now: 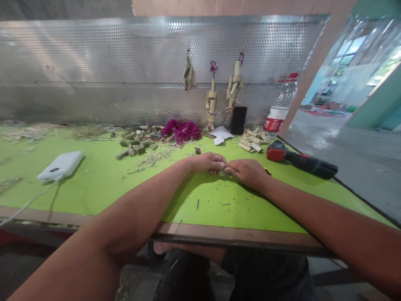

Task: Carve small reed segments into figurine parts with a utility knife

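My left hand [208,162] and my right hand [247,171] meet fingertip to fingertip over the green tabletop [94,184]. Both pinch one small pale piece [224,172], mostly hidden by the fingers. A yellow edge [268,171] peeks out just behind my right hand. Small dark slivers [198,203] lie on the table in front of my hands.
Cut bamboo pieces [252,143], greenish bamboo pieces [134,146], magenta string [181,130], white paper [221,134], a red and black power tool [297,161], a white power bank [61,165] with cable, a plastic bottle [278,113]. Bamboo figures [212,100] hang on the perforated metal panel.
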Action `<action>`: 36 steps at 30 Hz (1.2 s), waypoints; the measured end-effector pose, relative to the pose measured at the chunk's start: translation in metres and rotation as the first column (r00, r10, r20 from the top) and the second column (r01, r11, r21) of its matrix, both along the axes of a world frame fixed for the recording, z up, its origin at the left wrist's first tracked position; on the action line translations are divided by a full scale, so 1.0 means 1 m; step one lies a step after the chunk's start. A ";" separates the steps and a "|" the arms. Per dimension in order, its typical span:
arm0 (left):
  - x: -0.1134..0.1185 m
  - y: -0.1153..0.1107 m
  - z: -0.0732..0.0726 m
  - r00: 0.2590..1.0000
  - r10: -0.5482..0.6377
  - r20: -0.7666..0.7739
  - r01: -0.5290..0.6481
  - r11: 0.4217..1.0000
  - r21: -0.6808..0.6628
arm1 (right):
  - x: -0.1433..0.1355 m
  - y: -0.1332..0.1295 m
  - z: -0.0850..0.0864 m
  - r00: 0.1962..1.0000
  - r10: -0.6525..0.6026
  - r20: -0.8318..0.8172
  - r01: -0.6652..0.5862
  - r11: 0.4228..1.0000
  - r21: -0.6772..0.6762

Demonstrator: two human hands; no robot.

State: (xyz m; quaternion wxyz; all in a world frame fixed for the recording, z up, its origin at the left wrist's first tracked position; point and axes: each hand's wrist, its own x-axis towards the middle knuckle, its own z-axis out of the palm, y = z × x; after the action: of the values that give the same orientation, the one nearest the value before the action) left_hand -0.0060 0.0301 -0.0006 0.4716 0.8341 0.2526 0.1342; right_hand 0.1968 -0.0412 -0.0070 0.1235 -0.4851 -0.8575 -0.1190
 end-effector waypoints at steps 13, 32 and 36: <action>-0.002 -0.004 0.003 0.996 0.005 0.085 0.004 0.995 -0.105 | 0.005 -0.001 0.003 0.992 -0.052 -0.118 0.057 0.998 0.041; -0.003 -0.005 0.006 0.999 -0.005 -0.042 0.004 0.999 -0.037 | 0.005 0.002 -0.001 0.989 -0.070 -0.128 0.085 0.990 0.109; -0.003 -0.004 0.005 0.999 0.013 -0.042 -0.014 0.999 -0.033 | 0.003 0.002 -0.001 0.989 -0.090 -0.121 0.104 0.988 0.118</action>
State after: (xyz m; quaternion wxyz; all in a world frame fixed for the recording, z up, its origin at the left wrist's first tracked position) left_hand -0.0092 0.0262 0.0048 0.4793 0.8270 0.2700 0.1158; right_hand 0.1994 -0.0392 -0.0077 0.1968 -0.5236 -0.8153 -0.1496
